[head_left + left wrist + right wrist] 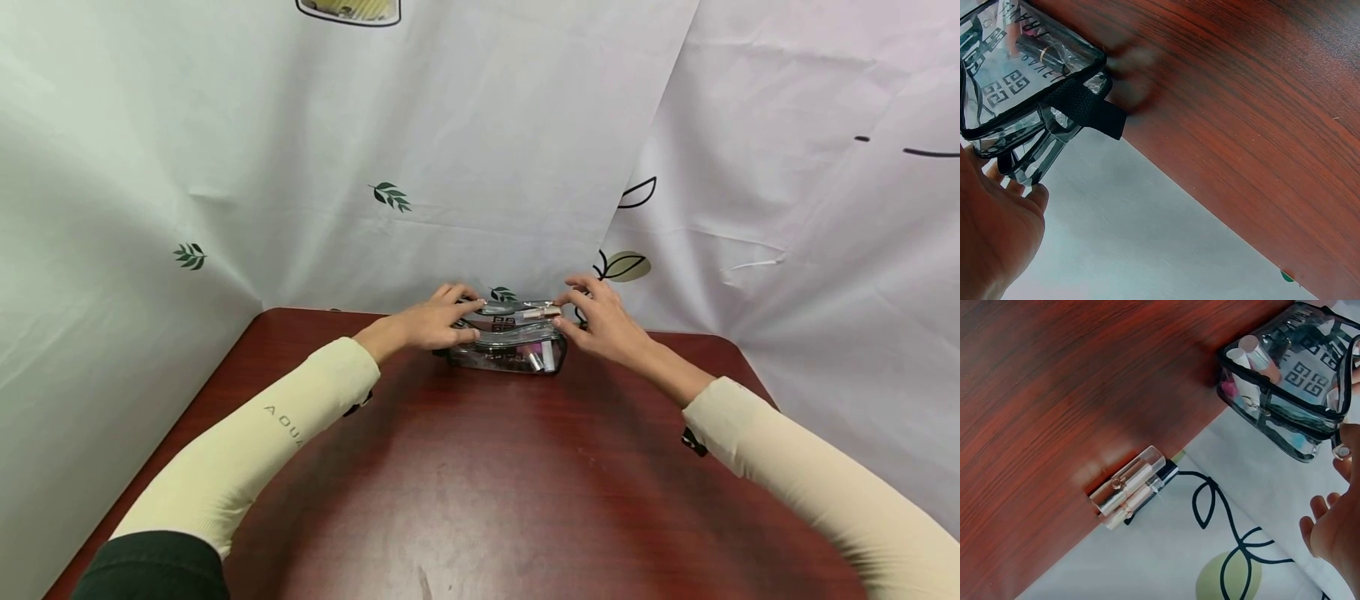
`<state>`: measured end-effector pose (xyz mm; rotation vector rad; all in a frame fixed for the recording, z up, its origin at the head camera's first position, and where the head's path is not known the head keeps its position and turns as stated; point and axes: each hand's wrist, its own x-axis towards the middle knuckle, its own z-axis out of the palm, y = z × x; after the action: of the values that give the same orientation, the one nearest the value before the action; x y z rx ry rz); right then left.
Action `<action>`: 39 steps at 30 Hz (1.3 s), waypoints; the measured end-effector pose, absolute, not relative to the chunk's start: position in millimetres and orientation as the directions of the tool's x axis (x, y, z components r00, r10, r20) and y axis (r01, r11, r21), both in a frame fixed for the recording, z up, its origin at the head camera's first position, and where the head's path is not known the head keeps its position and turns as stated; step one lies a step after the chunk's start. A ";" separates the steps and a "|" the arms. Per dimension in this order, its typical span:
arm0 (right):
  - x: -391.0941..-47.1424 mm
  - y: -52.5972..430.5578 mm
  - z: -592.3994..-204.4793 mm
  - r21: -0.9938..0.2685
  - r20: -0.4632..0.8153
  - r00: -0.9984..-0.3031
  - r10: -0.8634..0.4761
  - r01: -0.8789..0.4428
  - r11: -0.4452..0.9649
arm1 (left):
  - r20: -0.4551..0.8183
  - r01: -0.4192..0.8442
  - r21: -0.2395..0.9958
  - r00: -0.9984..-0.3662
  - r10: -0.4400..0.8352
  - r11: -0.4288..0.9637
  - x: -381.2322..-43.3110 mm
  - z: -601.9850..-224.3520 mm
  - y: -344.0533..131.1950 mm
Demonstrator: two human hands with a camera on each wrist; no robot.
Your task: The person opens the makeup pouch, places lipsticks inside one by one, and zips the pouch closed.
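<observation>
A clear cosmetic bag [495, 360] with black edging stands at the table's back edge, its top open and several small cosmetics inside. My left hand [433, 320] pinches the bag's top rim at its left end, thumb toward me. Over the right end, my right hand [603, 327] pinches a small cosmetic tube [546, 312] lying level across the opening. In the right wrist view, only the tube's round end [1342, 451] shows by the fingers. Through the bag's side [997, 94], a black and gold tube [1041, 51] shows in the left wrist view.
Two clear-capped cosmetic tubes [1132, 486] lie side by side at the back edge of the table, right of the bag. The reddish-brown wooden table [465, 483] stretches toward me. A white printed cloth [480, 133] hangs close behind it.
</observation>
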<state>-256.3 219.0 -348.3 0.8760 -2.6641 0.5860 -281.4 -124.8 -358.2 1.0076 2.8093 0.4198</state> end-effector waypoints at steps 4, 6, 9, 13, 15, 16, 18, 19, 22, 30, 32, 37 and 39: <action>-256.3 219.8 -349.0 -0.297 0.366 -0.784 -0.502 -0.609 0.735 | -0.026 0.603 0.305 -0.769 0.639 0.738 -281.2 -357.8 -124.8; -256.6 220.6 -349.1 -0.298 0.360 -0.786 -0.503 -0.608 0.736 | -0.026 0.601 0.306 -0.770 0.637 0.739 -280.7 -357.4 -124.7; -256.0 222.1 -348.4 -0.303 0.347 -0.792 -0.503 -0.602 0.739 | -0.026 0.599 0.305 -0.772 0.635 0.741 -280.0 -357.1 -124.6; -255.4 225.2 -347.8 -0.314 0.329 -0.801 -0.500 -0.592 0.742 | -0.015 0.606 0.295 -0.770 0.638 0.738 -280.3 -357.7 -124.6; -255.4 227.6 -348.5 -0.320 0.325 -0.804 -0.497 -0.589 0.742 | -0.011 0.610 0.294 -0.768 0.640 0.736 -280.6 -358.0 -124.6; -255.4 228.6 -348.9 -0.323 0.325 -0.806 -0.495 -0.587 0.743 | -0.010 0.610 0.294 -0.768 0.641 0.735 -280.6 -358.0 -124.5; -256.1 231.0 -350.3 -0.325 0.329 -0.807 -0.490 -0.585 0.743 | -0.011 0.609 0.300 -0.768 0.641 0.734 -280.2 -357.6 -124.6; -256.5 232.3 -351.1 -0.325 0.331 -0.807 -0.489 -0.584 0.744 | -0.013 0.607 0.302 -0.768 0.640 0.735 -279.8 -357.3 -124.7; -259.5 237.7 -354.1 -0.318 0.334 -0.809 -0.483 -0.580 0.750 | -0.014 0.608 0.301 -0.767 0.641 0.735 -279.3 -356.7 -124.9; -270.5 262.8 -363.9 -0.276 0.281 -0.855 -0.435 -0.506 0.817 | -0.013 0.608 0.300 -0.768 0.640 0.735 -279.7 -357.1 -124.8; -272.3 269.7 -366.5 -0.273 0.257 -0.874 -0.413 -0.476 0.836 | -0.011 0.608 0.300 -0.768 0.640 0.735 -279.9 -357.3 -124.8; -275.2 285.6 -373.4 -0.242 0.190 -0.910 -0.370 -0.408 0.880 | -0.005 0.610 0.302 -0.767 0.641 0.733 -280.1 -357.4 -125.0; -275.4 291.3 -376.1 -0.225 0.156 -0.921 -0.358 -0.386 0.894 | -0.010 0.609 0.302 -0.767 0.641 0.733 -279.9 -357.1 -125.1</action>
<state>-275.4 291.3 -376.1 0.5814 -2.9500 0.3852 -279.9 -125.1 -357.1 1.0205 2.8187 0.4300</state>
